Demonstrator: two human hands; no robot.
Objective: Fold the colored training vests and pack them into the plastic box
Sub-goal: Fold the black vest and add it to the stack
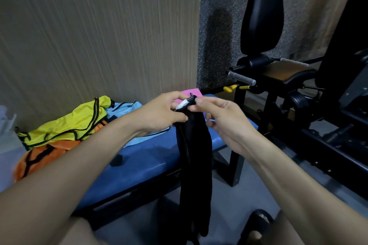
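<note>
Far left: yellow vest (65,123) piled on orange vest (39,157), light blue vest (127,108) just behind, all on blue bench (151,157). Your left hand (161,113) pinches black vest (194,157) at collar; it hangs past bench edge. Your right hand (221,117) pinches same collar, other fingers loosely apart. Pink vest (192,92) behind hands.

Black vest (194,157) — pinched by left hand (159,112), right hand (221,119)

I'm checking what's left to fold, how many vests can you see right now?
5: black vest hanging from both hands; yellow vest, orange vest, light blue vest piled on the bench, pink vest behind the hands. More may be hidden.
</note>
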